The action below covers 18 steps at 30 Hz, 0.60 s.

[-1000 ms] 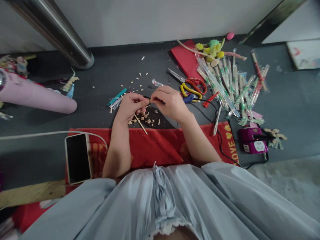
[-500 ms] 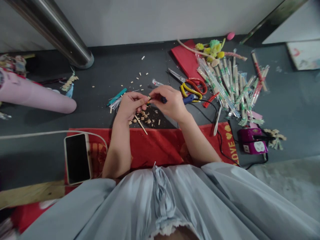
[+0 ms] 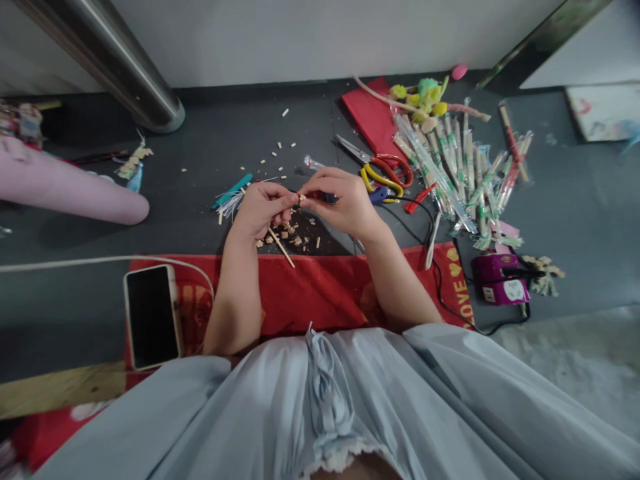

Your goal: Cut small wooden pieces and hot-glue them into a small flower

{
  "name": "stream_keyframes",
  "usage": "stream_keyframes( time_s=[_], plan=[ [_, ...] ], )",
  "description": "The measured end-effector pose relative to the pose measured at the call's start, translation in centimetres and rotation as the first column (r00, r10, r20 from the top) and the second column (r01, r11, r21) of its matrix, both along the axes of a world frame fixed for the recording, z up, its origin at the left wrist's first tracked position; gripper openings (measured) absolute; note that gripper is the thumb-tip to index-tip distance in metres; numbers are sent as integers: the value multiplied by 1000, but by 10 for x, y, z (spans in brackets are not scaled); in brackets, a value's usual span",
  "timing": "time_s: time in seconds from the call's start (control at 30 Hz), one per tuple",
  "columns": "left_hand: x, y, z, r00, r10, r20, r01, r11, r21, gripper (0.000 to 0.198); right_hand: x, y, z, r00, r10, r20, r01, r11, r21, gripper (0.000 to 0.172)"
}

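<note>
Pale grey flat wall [image 3: 260, 40]: is rising behind everything.
Smooth dark grey surface [image 3: 215, 133]: is carrying clear-wrapped, green-marked pale sticks [image 3: 467, 163] at right.
Red yellow-lettered cloth [image 3: 320, 287]: is lying under my forearms.
My right hand [image 3: 343, 203]: is pinching, thumb and forefinger closing on the piece's near side.
My left hand [image 3: 263, 210]: is pinching the other side; I cannot tell whether its palm is gripping the thin pale wooden stick [image 3: 281, 248] jutting below.
Small pale piece [image 3: 302, 198]: is sitting between both sets of fingertips, showing paler than half a second ago; I am probably turning it.
</note>
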<state>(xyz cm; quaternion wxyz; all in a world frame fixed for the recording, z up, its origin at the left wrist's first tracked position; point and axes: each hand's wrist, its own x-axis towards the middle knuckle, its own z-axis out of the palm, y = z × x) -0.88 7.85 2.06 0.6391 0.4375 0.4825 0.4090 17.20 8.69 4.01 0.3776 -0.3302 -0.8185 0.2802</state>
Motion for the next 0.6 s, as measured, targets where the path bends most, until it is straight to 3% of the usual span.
stream_keyframes(
  time_s=[0.23, 0.37, 0.47, 0.6],
  plan=[
    [0, 3, -3, 999, 41, -22, -40, 999, 25, 30, 6, -7, 23, 985, 32, 172, -27, 999, -26, 16],
    [1, 4, 0, 997, 76, -4, -75, 996, 40, 31, -2, -21, 31, 981, -44, 189, 56, 997, -58, 15],
    [0, 4, 1, 992, 122, 11, -122, 991, 62, 32, -18, -35, 23, 983, -134, 127, 145, 986, -81, 14],
    [-3, 7, -3, 984, 178, 19, -179, 980, 88, 30, -41, -49, -3, 962, -271, 12, 271, 954, -127, 13]
  ],
)
